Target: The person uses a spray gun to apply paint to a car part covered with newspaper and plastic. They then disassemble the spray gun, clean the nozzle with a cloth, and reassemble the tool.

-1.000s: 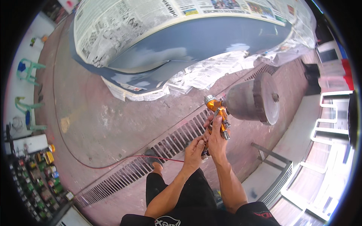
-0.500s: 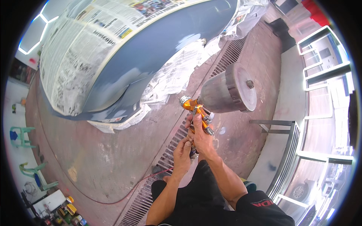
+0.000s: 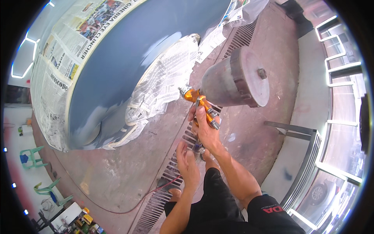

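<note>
My right hand is wrapped round the handle of an orange spray gun. A large grey paint cup with a round lid sits on the gun and tilts to the right. The silver nozzle points left, toward a blue-grey car body panel with lighter patches. My left hand is just left of the gun's lower end, its fingers loosely stretched and apart from the handle. Newspaper masks the panel's lower side, and more sheets cover the area above it. The lower handle is partly hidden by my right hand.
A red hose runs over the floor near my feet. A long floor grating crosses beneath me. To the right stands a metal-slatted bench by a low wall. Green plastic chairs and several cans and bottles are at the left.
My left hand has come away from the gun's lower end, and its fingers have loosened. The view has shifted, so the panel appears larger and further left. My right hand still holds the gun.
</note>
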Available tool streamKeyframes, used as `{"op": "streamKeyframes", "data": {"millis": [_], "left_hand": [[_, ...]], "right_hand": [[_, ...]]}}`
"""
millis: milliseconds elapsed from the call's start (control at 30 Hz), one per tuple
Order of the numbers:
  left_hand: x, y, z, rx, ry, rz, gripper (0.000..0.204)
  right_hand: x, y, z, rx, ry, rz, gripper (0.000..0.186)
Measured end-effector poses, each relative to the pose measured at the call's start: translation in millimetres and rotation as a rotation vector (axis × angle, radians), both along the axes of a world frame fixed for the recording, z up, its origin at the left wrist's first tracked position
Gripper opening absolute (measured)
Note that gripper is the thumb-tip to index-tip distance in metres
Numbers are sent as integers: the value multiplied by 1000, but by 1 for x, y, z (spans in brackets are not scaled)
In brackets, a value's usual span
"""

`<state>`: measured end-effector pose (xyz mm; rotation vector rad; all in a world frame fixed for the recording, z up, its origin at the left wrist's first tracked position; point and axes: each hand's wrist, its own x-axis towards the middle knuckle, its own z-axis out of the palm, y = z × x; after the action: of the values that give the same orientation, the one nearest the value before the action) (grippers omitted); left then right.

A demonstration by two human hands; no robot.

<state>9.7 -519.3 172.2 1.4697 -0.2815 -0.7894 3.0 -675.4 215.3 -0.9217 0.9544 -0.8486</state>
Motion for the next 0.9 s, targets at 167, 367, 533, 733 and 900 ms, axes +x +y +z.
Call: {"op": "streamKeyframes", "data": {"millis": [167, 367, 533, 733, 900], "left_hand": [[-55, 94, -33, 304, -292, -552, 53], [-139, 134, -41, 313, -437, -1346, 70], [-149, 136, -65, 354, -460, -1420, 76], [-148, 128, -70, 357, -412, -1369, 73], [-145, 118, -72, 361, -415, -1376, 73]], "right_hand": [[-1, -50, -23, -84, 15, -13, 53], [9, -74, -35, -102, -12, -2, 55], [14, -80, -53, -79, 58, 97, 55], [4, -71, -71, -192, 64, 343, 56], [6, -102, -68, -212, 44, 359, 45]]}}
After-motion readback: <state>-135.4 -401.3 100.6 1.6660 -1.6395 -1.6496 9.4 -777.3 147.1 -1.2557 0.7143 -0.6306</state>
